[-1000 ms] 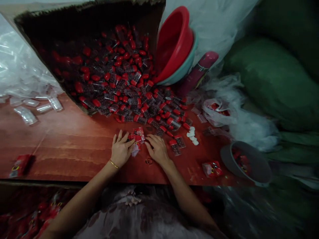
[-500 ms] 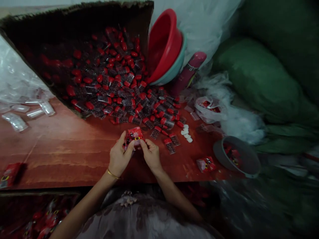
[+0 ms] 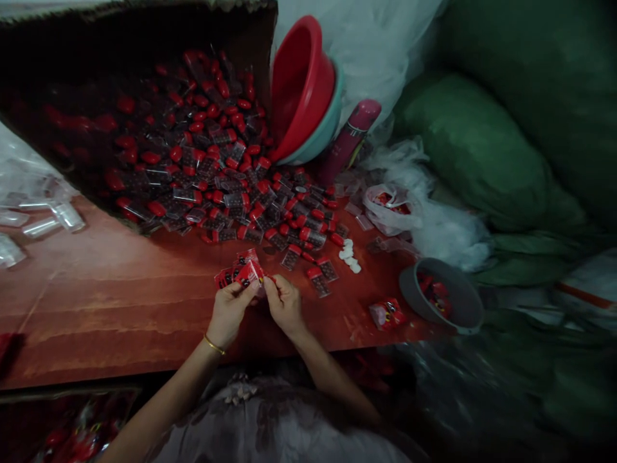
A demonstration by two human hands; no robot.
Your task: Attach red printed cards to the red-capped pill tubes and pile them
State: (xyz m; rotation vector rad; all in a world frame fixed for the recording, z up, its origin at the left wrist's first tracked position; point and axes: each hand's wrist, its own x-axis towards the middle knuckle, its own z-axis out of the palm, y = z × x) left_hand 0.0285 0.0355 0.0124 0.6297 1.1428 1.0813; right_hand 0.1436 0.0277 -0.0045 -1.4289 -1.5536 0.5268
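Several small red printed packets (image 3: pixel 247 262) are fanned out over the table in front of me. My left hand (image 3: pixel 230 314), with a gold bangle at its wrist, is closed around their lower edge. My right hand (image 3: pixel 285 308) pinches the right corner of the front packet between thumb and fingers. Just beyond the hands spreads a pile of small clear containers with red caps (image 3: pixel 236 200), spilling from a tipped cardboard box (image 3: pixel 120 32). Some white round pieces (image 3: pixel 350 256) lie to the right of the pile. Whatever is under my fingertips is hidden.
On the right are a grey tub (image 3: pixel 409 292) with red packets inside and a red packet (image 3: pixel 387 314) beside it. Behind stand a red basin (image 3: pixel 301 83), a teal basin (image 3: pixel 322 138) and a pink bottle (image 3: pixel 349 141). Clear plastic containers (image 3: pixel 67 215) lie at left.
The packets, held as a compact stack before, are now fanned apart and tilted to the left. My right hand has moved slightly left and in, and the whole view has shifted a little.
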